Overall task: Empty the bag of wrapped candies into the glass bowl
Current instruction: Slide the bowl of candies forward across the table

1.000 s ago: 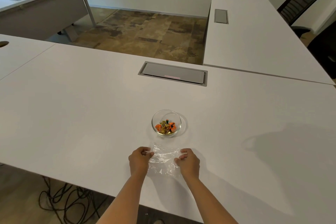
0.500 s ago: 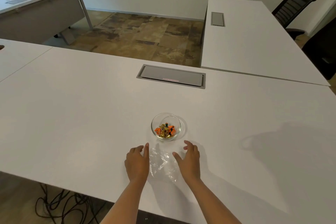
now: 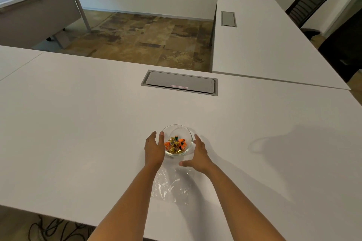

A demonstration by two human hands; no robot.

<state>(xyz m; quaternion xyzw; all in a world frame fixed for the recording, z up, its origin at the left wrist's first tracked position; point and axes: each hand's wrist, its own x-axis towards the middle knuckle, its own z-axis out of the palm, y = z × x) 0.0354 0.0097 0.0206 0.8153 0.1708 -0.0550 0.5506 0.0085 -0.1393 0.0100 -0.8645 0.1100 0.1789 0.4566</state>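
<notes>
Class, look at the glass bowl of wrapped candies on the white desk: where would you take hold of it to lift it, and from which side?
Grip the glass bowl by its outer wall just under the rim, one palm on each side, as the left hand and right hand flank it. It is round, upright and handleless, so opposing side pressure probably holds it level.

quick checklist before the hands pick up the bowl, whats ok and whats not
1. Candies in the bowl: ok, orange and gold wrappers lie at its bottom.
2. Bag emptied: ok, it lies flat and clear on the table, nothing visible inside.
3. Left hand placed: ok, open beside the bowl's left wall.
4. Right hand placed: ok, open beside the right wall.
5. Grip closed on the bowl: cannot tell; contact with the glass is not clear.
6. Bowl upright: ok.
</notes>
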